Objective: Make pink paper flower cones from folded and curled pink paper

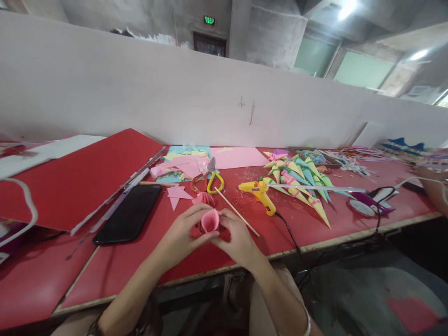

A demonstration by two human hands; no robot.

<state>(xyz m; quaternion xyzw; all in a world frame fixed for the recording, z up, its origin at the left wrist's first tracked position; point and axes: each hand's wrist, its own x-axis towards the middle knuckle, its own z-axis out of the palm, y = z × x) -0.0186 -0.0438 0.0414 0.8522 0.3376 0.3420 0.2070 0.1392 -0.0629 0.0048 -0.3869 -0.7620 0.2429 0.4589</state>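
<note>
A small pink paper cone [210,221], its open end towards me, is held between my two hands over the red table. My left hand [185,228] closes on it from the left, thumb at the lower rim. On the other side, the fingers of my right hand [235,233] press against it. Just behind sits another curled pink piece [203,199]. Scissors [209,179] with red and yellow handles lie beyond, and a thin wooden stick [238,212] slants to the right. A yellow glue gun [258,193] rests on the table with a clear glue stick in it.
Several decorated paper cones [301,175] lie piled at the right. Pink paper scraps [178,193] and a black phone [129,214] are on the left, beside a large red sheet [87,179]. A white partition [157,93] stands behind. A black cord [289,231] crosses the table edge; another person's arm [434,189] is far right.
</note>
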